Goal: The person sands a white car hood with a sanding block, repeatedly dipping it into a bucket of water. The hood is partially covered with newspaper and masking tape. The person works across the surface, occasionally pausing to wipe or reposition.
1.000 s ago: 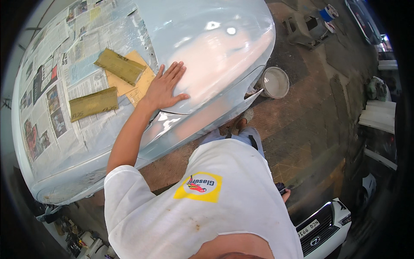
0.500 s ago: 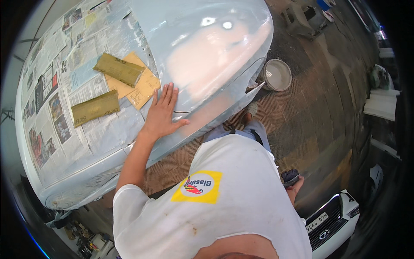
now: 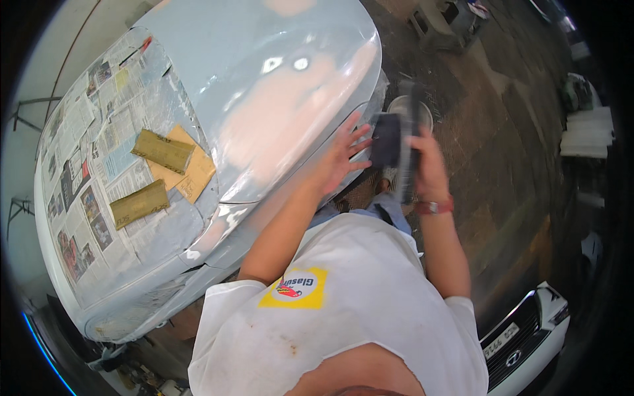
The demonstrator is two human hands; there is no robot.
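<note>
My right hand [image 3: 430, 170] is closed around a long dark block [image 3: 411, 155], smeared by motion, its exact kind unclear. A dark, roughly square sheet or pad [image 3: 386, 142] shows between that block and my left hand [image 3: 338, 158]. The left fingers are spread, their tips close to the sheet; contact cannot be made out. Left of my hands, the pale blue-grey car body [image 3: 198, 59] carries a large smooth pinkish patch [image 3: 271, 132]. Two olive-brown folded paper strips [image 3: 163, 151] and tan sheets [image 3: 199, 173] lie on newspaper [image 3: 99, 171] covering the car's glass.
Beyond the right hand, a round grey bucket [image 3: 426, 120] stands on the dark floor, partly hidden by the blurred block. A grey plastic stool [image 3: 439, 26] is farther off. At the lower right is the front of a white car [image 3: 528, 336].
My left hand has lifted off the car panel and moved right. My right hand has swung up from my side with the dark things, meeting near the left. The view has shifted.
</note>
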